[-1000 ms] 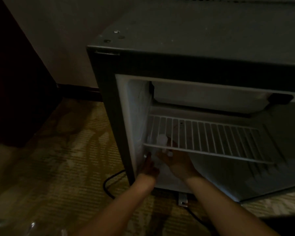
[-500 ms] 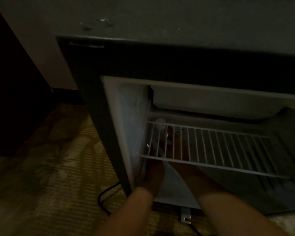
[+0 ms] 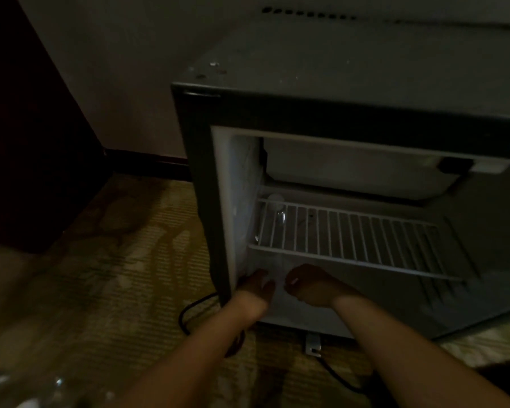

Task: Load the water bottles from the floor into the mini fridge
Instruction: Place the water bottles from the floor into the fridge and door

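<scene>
The water bottle shows only dimly through the wire shelf; the mini fridge runs off the right edge.

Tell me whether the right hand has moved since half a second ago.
Yes. The right hand has drawn back from beneath the wire shelf to just outside its front rail.

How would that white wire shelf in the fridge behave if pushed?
The wire shelf has thin bars, so it is probably light and slightly springy. Nothing visibly fastens it, so it might slide or lift out.
</scene>
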The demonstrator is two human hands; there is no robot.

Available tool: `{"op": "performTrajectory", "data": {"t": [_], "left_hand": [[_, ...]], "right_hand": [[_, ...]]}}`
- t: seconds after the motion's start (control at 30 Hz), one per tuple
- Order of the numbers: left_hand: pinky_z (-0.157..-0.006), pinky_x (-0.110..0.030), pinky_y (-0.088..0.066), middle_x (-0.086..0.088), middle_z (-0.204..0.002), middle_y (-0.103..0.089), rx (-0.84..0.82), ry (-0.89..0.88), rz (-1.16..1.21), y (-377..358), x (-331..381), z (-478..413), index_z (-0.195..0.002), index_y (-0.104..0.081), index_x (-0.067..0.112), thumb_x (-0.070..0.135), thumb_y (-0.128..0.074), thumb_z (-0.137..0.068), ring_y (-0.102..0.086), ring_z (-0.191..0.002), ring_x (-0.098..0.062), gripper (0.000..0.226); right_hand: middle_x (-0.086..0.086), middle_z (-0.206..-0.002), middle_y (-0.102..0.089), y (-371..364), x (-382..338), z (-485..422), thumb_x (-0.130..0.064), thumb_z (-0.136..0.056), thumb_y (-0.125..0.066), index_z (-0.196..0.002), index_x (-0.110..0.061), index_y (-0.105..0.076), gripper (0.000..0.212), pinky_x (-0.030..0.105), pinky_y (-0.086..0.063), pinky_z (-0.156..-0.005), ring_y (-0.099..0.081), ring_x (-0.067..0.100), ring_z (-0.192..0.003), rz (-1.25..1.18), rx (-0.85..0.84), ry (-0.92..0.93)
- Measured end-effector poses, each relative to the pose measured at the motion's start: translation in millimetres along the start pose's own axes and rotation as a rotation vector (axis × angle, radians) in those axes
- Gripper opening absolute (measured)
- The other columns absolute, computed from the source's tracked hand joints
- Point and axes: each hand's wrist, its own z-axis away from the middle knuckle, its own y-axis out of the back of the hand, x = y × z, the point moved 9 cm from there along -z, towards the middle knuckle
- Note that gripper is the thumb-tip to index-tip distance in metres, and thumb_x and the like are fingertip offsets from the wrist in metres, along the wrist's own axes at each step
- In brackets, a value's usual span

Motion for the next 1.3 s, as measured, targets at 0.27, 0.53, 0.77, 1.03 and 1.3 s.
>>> {"op": "performTrajectory", "data": {"t": [0.27,0.53,0.77,1.03,1.3], "left_hand": [[-0.071,-0.026,-0.049,-0.012,-0.095,-0.057,-0.074,-0.080,0.134,47.1,14.1,82.8,-0.102,-0.057,0.006,0.019,-0.038,-0.099,-0.057,-0.078,-0.018,0.024],[-0.079,-0.028,-0.042,-0.015,-0.092,-0.059,0.081,-0.165,-0.115,145.4,45.0,195.6,-0.098,-0.061,0.006,0.022,-0.040,-0.099,-0.055,-0.087,-0.023,0.028],[-0.090,-0.033,-0.046,-0.009,-0.115,-0.059,0.104,-0.099,-0.370,215.0,38.1,293.3,-0.120,-0.058,0.009,0.032,-0.041,-0.097,-0.057,-0.108,-0.023,0.036],[-0.090,-0.031,-0.041,-0.007,-0.126,-0.054,0.092,0.001,-0.529,231.1,-22.1,406.2,-0.127,-0.052,0.011,0.034,-0.042,-0.097,-0.052,-0.115,-0.023,0.039],[-0.096,-0.034,-0.046,0.001,-0.114,-0.060,-0.030,0.112,-0.417,194.7,-159.3,504.1,-0.121,-0.056,0.014,0.032,-0.047,-0.095,-0.055,-0.100,-0.014,0.033]], "right_hand": [[0.005,-0.136,-0.053,25.0,-51.2,79.5,-0.034,-0.093,-0.054,-0.132,-0.017,-0.052,0.043,0.024,-0.040,-0.098,-0.052,0.019,-0.122,0.176,-0.038,0.085],[0.007,-0.125,-0.060,68.8,-149.1,182.8,-0.027,-0.090,-0.058,-0.130,-0.017,-0.054,0.041,0.032,-0.044,-0.099,-0.056,0.021,-0.116,0.254,0.094,0.299],[0.002,-0.130,-0.057,69.2,-237.8,262.5,-0.027,-0.092,-0.057,-0.131,-0.016,-0.053,0.041,0.030,-0.044,-0.100,-0.054,0.019,-0.119,0.284,0.146,0.414],[0.003,-0.132,-0.055,-21.4,-310.8,320.8,-0.029,-0.091,-0.058,-0.130,-0.022,-0.054,0.040,0.032,-0.044,-0.098,-0.053,0.020,-0.119,0.261,0.089,0.461],[0.004,-0.101,-0.063,-173.1,-356.0,359.4,-0.020,-0.091,-0.058,-0.121,-0.010,-0.059,0.032,0.027,-0.049,-0.072,-0.061,0.016,-0.084,0.144,-0.088,0.520]]}}
